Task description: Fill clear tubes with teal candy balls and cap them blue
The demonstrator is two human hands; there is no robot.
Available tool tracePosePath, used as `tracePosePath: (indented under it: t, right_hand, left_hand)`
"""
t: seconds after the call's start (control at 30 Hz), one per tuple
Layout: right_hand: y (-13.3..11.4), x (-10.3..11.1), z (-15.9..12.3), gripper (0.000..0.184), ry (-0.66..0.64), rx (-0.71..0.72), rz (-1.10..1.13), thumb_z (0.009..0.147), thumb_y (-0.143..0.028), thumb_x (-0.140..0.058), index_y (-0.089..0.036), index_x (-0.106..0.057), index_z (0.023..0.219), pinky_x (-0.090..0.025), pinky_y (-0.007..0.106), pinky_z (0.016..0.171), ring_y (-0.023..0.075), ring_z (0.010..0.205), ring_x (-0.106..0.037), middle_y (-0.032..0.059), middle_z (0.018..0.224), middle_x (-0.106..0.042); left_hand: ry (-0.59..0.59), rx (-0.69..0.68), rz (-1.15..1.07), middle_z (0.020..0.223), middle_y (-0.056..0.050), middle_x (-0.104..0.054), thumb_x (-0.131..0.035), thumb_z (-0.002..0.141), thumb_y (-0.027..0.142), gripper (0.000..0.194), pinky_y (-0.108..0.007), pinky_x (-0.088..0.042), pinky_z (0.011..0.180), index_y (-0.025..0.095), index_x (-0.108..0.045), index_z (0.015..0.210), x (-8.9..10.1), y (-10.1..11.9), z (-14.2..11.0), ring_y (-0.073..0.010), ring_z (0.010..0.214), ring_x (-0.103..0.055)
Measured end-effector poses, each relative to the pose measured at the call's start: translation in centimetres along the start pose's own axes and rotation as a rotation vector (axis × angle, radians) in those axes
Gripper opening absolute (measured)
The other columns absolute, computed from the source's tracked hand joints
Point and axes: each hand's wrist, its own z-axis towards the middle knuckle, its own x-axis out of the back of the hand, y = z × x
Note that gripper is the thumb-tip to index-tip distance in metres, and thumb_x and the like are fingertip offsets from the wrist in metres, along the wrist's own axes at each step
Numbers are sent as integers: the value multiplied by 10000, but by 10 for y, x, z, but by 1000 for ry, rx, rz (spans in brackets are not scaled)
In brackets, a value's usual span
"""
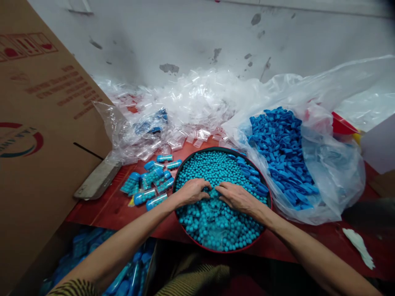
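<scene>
My left hand (196, 191) and my right hand (233, 195) meet over a round, red-rimmed tub (222, 250) full of small turquoise balls (200, 164). Their fingers are curled in, closed around a small clear plastic container (213, 201) between them, partly hidden by the fingers and blending with the balls. Nearer me, another clear container (214, 238) lies on the balls. Several blue caps (253, 180) rest along the tub's right inner side. Left of the tub are several filled containers with blue caps (156, 201).
A clear bag of blue caps (280, 152) lies open at the right. Clear empty containers (200, 98) pile up along the wall. A large carton (46, 123) stands at the left. Below the red table (105, 213) a box holds filled containers (132, 275). A white glove-like item (358, 246) lies right.
</scene>
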Motion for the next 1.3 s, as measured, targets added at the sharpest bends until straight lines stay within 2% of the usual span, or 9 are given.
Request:
tracePosePath:
  t: [0.13,0.33,0.5,0.63,0.73,0.87,1.0,1.1,1.3]
  right_hand:
    - [4,-3,4,254,33,-18,40,850,-215,-379,-170,-502,1068,-408,266,690,156,782,-513,69,889,-531]
    - [21,-8,11,215,328,-72,594,820,-232,-465,-186,-563,1006,-400,252,759,129,828,-517,31,895,-576]
    - [20,-6,14,194,270,-148,763,800,-306,-479,-157,-594,846,-419,232,638,126,697,-529,-15,748,-586]
    - [36,11,18,202,221,-141,559,801,-298,-477,-167,-588,908,-424,262,724,149,792,-555,10,846,-613]
    - [58,25,29,266,237,-340,166,808,-259,-469,-166,-528,1050,-398,290,801,178,937,-527,82,1031,-557]
    - [76,25,47,269,101,-584,-167,820,-235,-437,-149,-484,1071,-416,296,716,211,917,-537,134,1044,-504]
    - [70,18,50,207,43,-561,-188,846,-224,-372,-157,-522,972,-412,289,652,203,817,-569,112,948,-533]
    - [58,17,40,201,17,-481,-190,842,-276,-394,-194,-510,983,-403,264,655,187,837,-562,74,961,-531]
    - [47,20,35,232,-80,-438,-250,850,-179,-331,-192,-543,942,-389,265,576,189,769,-569,89,931,-539]
  left_hand:
    - [12,-5,-47,697,-3,-583,-619,646,344,214,-228,-333,611,231,-642,826,-1,0,3,-171,683,-520]
    - [71,46,-435,687,16,-533,-546,708,355,253,-210,-354,600,188,-588,893,7,10,9,-127,647,-480]
    - [237,83,-583,602,47,-444,-524,722,309,191,-198,-338,544,169,-536,852,-1,22,21,-90,561,-410]
    - [214,137,-780,625,46,-469,-537,707,326,188,-200,-379,530,164,-477,783,-8,18,24,-88,572,-467]
    - [177,273,-987,645,34,-520,-565,683,374,270,-218,-417,498,171,-415,780,-7,14,22,-119,576,-555]
    - [136,303,-1209,699,1,-578,-603,664,382,366,-219,-424,466,177,-408,895,-1,13,15,-150,566,-605]
    - [56,258,-1364,765,-56,-607,-573,711,372,355,-212,-414,469,165,-427,961,4,12,6,-161,611,-612]
    - [58,270,-1429,793,-77,-611,-547,735,382,343,-218,-418,486,161,-441,975,3,9,2,-159,628,-611]
    - [66,367,-1391,759,-47,-610,-631,662,298,369,-190,-390,446,163,-444,951,-4,3,4,-138,575,-600]
